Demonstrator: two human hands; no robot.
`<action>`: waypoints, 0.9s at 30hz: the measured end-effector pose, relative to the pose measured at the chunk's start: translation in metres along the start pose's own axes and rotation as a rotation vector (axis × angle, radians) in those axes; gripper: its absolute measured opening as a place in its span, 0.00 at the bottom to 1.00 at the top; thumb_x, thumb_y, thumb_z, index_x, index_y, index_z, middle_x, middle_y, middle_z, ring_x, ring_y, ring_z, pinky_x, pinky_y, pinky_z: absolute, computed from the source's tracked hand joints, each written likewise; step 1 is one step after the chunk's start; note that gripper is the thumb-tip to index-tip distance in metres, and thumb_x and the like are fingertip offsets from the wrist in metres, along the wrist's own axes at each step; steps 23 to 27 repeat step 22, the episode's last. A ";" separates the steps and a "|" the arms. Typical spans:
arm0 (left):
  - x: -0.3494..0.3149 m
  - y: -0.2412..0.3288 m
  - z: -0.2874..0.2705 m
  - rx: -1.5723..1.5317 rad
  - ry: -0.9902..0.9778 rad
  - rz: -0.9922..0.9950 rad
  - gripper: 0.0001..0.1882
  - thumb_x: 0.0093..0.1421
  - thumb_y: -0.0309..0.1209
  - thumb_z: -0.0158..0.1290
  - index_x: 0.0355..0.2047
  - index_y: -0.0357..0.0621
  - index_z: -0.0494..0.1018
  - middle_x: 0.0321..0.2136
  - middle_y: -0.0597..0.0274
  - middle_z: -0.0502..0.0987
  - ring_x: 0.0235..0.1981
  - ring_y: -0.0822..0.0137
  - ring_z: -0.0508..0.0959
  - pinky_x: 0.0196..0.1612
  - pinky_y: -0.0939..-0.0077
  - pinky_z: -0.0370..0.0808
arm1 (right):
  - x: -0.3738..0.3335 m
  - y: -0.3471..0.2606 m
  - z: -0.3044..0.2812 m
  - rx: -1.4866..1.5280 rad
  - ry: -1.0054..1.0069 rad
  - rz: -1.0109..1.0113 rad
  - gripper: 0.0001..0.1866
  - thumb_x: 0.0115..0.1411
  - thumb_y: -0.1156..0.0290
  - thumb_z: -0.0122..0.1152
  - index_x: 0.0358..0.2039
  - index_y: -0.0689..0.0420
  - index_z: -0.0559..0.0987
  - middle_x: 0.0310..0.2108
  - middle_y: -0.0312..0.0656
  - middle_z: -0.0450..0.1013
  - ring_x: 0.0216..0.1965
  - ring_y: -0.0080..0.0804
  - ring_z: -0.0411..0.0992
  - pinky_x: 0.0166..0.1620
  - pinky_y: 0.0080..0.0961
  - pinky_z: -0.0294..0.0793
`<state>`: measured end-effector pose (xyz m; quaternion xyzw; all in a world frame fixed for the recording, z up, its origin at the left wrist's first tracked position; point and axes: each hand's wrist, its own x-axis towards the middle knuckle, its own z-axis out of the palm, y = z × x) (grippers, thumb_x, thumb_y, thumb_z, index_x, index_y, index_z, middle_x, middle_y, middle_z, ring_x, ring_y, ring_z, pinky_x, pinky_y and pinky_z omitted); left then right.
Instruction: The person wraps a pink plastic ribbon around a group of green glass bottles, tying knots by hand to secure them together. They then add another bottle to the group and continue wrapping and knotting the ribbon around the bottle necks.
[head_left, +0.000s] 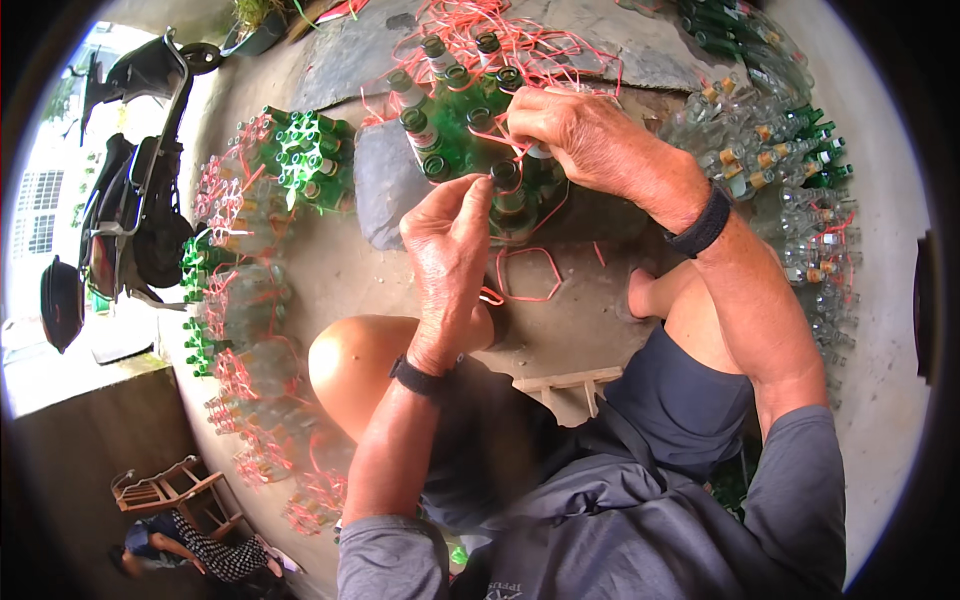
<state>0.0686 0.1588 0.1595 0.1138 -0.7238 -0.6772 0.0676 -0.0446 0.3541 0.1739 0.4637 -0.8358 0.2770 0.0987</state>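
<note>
A cluster of green glass bottles [462, 112] stands upright in front of me. Red plastic strap [521, 152] runs around the bottle necks on the near side. My left hand [450, 225] is closed in a pinch beside the nearest bottle neck [506, 178], thumb and forefinger pressed together on the strap. My right hand [572, 128] comes over the cluster's right side, its fingers curled shut on the strap near the necks. The fingertips hide part of the strap there.
A tangle of red strap [500, 40] lies behind the bottles. A grey stone slab [385, 185] is to their left. Bundled clear and green bottles line the left [250, 300] and right [760, 150] sides. A motorbike [150, 200] and a wooden chair [180, 490] stand at left.
</note>
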 end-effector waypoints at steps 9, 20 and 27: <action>-0.018 0.004 -0.004 0.001 0.086 0.113 0.09 0.69 0.26 0.59 0.43 0.32 0.83 0.31 0.69 0.83 0.31 0.81 0.75 0.35 0.82 0.73 | -0.002 0.002 -0.001 0.021 -0.011 0.021 0.13 0.55 0.86 0.55 0.38 0.55 0.78 0.39 0.45 0.74 0.43 0.53 0.76 0.43 0.45 0.76; -0.013 0.016 -0.020 -0.143 -0.016 -0.294 0.15 0.68 0.32 0.60 0.46 0.31 0.82 0.38 0.64 0.83 0.39 0.75 0.77 0.47 0.76 0.73 | -0.002 0.003 -0.001 0.003 0.003 -0.005 0.15 0.55 0.85 0.54 0.42 0.58 0.79 0.43 0.45 0.75 0.50 0.49 0.75 0.51 0.42 0.76; -0.010 0.011 -0.023 -0.131 -0.023 -0.329 0.17 0.66 0.35 0.62 0.47 0.32 0.82 0.39 0.62 0.83 0.42 0.74 0.77 0.51 0.74 0.72 | -0.003 0.003 -0.001 -0.035 -0.019 0.003 0.16 0.55 0.84 0.55 0.43 0.58 0.80 0.45 0.45 0.75 0.51 0.48 0.75 0.54 0.41 0.77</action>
